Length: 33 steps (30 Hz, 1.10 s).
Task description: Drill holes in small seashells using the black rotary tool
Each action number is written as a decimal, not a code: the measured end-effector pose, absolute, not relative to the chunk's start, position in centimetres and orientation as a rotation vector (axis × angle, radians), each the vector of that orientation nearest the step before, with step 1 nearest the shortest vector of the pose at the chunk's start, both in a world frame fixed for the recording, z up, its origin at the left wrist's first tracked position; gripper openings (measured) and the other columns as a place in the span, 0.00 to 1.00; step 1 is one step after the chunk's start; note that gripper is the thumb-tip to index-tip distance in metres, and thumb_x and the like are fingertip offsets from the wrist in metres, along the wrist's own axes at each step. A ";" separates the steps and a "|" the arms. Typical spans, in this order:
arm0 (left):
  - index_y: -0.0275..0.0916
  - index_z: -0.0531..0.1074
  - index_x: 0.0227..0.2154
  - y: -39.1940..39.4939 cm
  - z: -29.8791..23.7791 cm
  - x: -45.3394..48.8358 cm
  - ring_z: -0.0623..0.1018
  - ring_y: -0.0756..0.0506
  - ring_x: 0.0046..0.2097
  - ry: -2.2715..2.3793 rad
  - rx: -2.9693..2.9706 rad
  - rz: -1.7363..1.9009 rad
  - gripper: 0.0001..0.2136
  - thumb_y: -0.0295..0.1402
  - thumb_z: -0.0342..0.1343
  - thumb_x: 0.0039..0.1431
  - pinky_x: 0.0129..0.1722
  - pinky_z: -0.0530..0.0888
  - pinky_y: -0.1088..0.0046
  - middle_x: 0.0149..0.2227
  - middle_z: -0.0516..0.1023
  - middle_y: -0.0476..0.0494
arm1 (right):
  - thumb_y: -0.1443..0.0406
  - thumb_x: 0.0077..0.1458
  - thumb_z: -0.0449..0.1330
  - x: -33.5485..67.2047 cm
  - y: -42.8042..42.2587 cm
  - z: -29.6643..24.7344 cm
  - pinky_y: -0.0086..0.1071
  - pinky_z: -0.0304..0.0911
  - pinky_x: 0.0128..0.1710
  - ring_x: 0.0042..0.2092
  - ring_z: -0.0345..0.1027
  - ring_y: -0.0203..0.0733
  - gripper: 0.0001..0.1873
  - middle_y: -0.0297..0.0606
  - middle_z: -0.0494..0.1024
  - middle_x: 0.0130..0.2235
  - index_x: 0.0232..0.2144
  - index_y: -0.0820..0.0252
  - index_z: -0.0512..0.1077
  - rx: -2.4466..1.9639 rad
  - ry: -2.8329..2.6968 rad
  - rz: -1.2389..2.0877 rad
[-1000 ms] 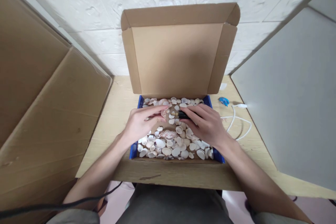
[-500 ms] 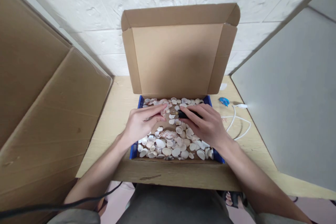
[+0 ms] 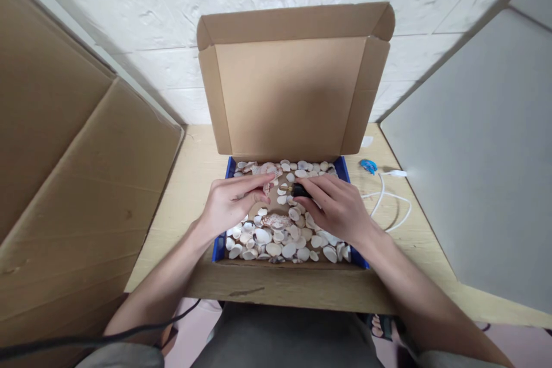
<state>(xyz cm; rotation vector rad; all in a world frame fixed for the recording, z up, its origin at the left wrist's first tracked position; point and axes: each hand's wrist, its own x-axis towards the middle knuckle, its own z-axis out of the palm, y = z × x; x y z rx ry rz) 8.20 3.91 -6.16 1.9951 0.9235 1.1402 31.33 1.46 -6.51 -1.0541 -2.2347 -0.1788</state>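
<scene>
honestly barely anything's moved in the last second; right hand (image 3: 338,207) still wrapped round the small black tool (image 3: 301,190), tip poking past its fingertips toward the shell (image 3: 266,187) pinched in the left hand (image 3: 228,204), over the shell box (image 3: 348,175)

both hands (image 3: 284,204) work a black tool (image 3: 301,190) over shells (image 3: 280,241).

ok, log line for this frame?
left hand: pinching shell | right hand: holding black tool | over box of shells
</scene>
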 end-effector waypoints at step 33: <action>0.43 0.79 0.41 3.9 -5.3 8.7 0.83 0.47 0.36 1.030 2.106 1.195 0.16 0.20 0.59 0.52 0.40 0.82 0.71 0.38 0.84 0.48 | 0.66 0.56 0.61 31.7 1.6 -6.0 0.33 0.64 0.36 0.38 0.69 0.40 0.16 0.39 0.78 0.37 0.48 0.59 0.70 -1.010 -2.198 -0.294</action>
